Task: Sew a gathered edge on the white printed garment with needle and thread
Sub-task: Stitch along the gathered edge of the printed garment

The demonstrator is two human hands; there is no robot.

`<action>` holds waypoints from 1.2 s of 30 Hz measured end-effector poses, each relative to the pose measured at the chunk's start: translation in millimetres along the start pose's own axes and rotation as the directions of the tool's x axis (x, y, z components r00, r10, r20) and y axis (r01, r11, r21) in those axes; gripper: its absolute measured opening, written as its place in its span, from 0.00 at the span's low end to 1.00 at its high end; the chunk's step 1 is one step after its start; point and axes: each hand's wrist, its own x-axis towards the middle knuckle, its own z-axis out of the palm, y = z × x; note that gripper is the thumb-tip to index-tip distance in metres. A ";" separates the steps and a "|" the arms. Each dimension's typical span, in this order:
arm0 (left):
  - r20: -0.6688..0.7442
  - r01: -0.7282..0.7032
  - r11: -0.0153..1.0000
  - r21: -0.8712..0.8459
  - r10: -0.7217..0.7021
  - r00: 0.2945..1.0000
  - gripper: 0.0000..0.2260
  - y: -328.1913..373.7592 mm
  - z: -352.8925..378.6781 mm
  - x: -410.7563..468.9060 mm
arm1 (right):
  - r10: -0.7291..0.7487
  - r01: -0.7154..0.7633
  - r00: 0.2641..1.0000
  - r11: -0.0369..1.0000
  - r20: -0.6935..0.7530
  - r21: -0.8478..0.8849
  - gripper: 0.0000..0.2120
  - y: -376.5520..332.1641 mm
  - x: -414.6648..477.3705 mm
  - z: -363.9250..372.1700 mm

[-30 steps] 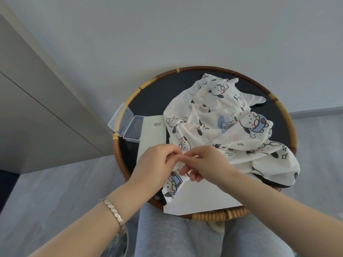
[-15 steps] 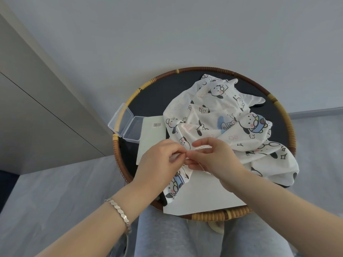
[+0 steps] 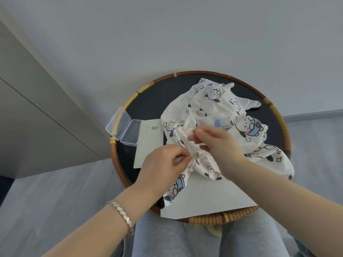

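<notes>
A white garment [image 3: 219,115] printed with cartoon dogs lies crumpled on a round wicker tray [image 3: 185,75] with a dark base. My left hand [image 3: 163,162], with a silver bracelet at the wrist, pinches a bunched edge of the garment near the tray's front. My right hand [image 3: 215,143] is raised a little up and to the right of it, thumb and forefinger pinched together over the cloth. The needle and the thread are too fine to make out.
An open clear plastic box [image 3: 122,127] sits at the tray's left rim. A pale card with a barcode [image 3: 150,141] and a white sheet [image 3: 209,199] lie under the garment. The tray rests above my grey-trousered knees, near a plain wall.
My right hand has moved up and to the right, away from my left hand. My left hand has kept its pinch on the garment's edge, which is now more bunched.
</notes>
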 end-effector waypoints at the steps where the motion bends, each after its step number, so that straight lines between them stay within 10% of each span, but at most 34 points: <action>1: 0.016 0.005 1.000 -0.001 -0.005 1.000 0.05 1.0 0.1 0.4 | 0.023 -0.022 1.000 0.990 -0.006 0.140 0.08 -2.9 3.9 0.0; 4: 0.048 0.082 0.990 -0.112 -0.077 0.996 0.02 3.1 -0.9 2.9 | 0.046 -0.092 0.991 0.918 0.125 0.386 0.08 -7.1 15.8 -3.5; 7: 0.100 0.136 0.962 -0.237 -0.115 0.988 0.03 2.3 -2.3 6.4 | -0.167 0.209 0.973 0.933 0.161 -0.292 0.09 0.4 30.5 -19.8; 9: 0.110 0.131 0.956 -0.263 -0.105 0.988 0.05 0.5 -2.8 7.0 | -0.258 0.370 0.925 0.429 0.280 -0.824 0.08 3.5 43.1 -40.6; 12: 0.118 0.141 0.946 -0.293 -0.110 0.987 0.07 -2.4 -2.0 6.6 | -0.171 0.159 0.968 -0.145 0.183 -0.977 0.13 -4.6 54.6 -66.6; 14: 0.116 0.142 0.946 -0.290 -0.113 0.987 0.08 -4.0 -0.2 6.2 | -0.209 0.037 0.977 -0.028 0.042 -0.999 0.14 -8.8 57.6 -74.1; 16: 0.104 0.142 0.947 -0.289 -0.116 0.988 0.08 -6.0 1.4 6.2 | -0.205 0.067 0.979 0.353 -0.008 -0.933 0.09 -11.0 53.9 -68.7; 18: 0.102 0.139 0.944 -0.298 -0.113 0.988 0.08 -6.6 3.0 6.2 | -0.082 0.127 0.992 0.651 0.097 -0.748 0.06 -15.6 41.9 -54.4; 21: 0.099 0.133 0.943 -0.305 -0.107 0.989 0.08 -6.3 2.9 5.9 | 0.157 0.102 0.919 0.794 0.363 -0.600 0.09 -19.8 21.1 -33.9; 25: 0.099 0.112 0.954 -0.279 -0.087 0.991 0.08 -5.1 0.1 4.6 | 0.192 0.126 0.876 0.794 0.443 -0.594 0.09 -17.5 16.0 -23.4; 31: 0.110 0.074 0.970 -0.232 -0.050 0.993 0.06 -3.8 -5.9 1.7 | 0.123 0.003 0.979 0.785 0.161 -0.620 0.06 -15.4 36.3 -35.1; 36: 0.105 0.071 0.967 -0.245 -0.046 0.993 0.06 -2.1 -8.3 0.5 | -0.135 -0.221 0.958 0.218 -0.253 -0.951 0.10 -6.6 72.7 -75.7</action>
